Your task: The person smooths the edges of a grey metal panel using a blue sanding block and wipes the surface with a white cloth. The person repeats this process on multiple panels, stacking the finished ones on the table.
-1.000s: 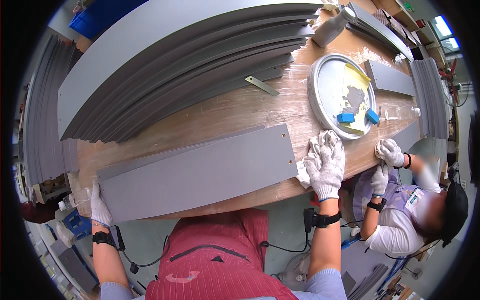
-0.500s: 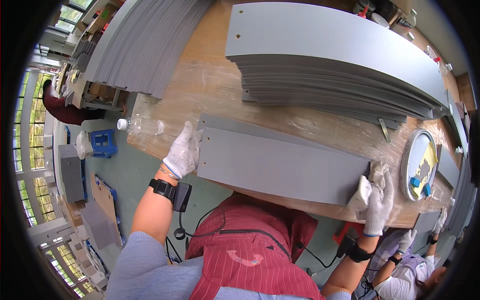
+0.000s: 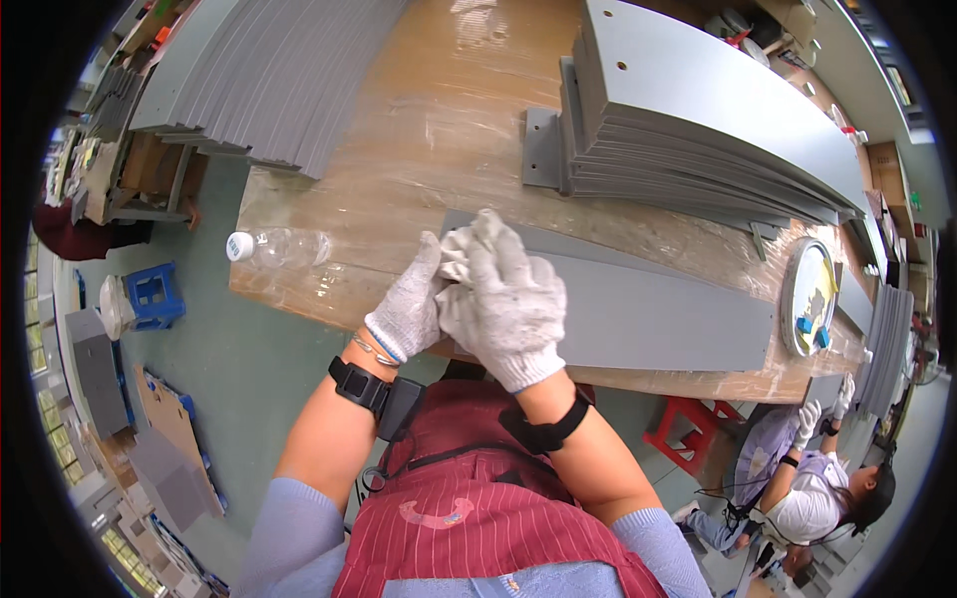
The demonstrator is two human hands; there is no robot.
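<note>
A flat grey panel [image 3: 668,314] lies along the table's near edge, with a second grey panel [image 3: 588,242] showing behind it. At its left end, my left hand [image 3: 407,311] in a white knit glove holds the panel's edge; some of its fingers are hidden. My gloved right hand [image 3: 510,304] is closed over a crumpled whitish cloth [image 3: 457,261] at that same end, close against my left hand. The two gloves cover the panel's left corner and much of the cloth.
Stacks of grey panels stand at the far right [image 3: 718,70] and far left [image 3: 269,80]. A clear plastic bottle [image 3: 284,247] lies left of my hands. A round tub lid [image 3: 795,299] with blue pieces sits at right. Beyond it a co-worker [image 3: 807,488] wears gloves.
My right hand has moved with the cloth from the panel's right end to its left end, beside my left hand. The view has shifted a little.
</note>
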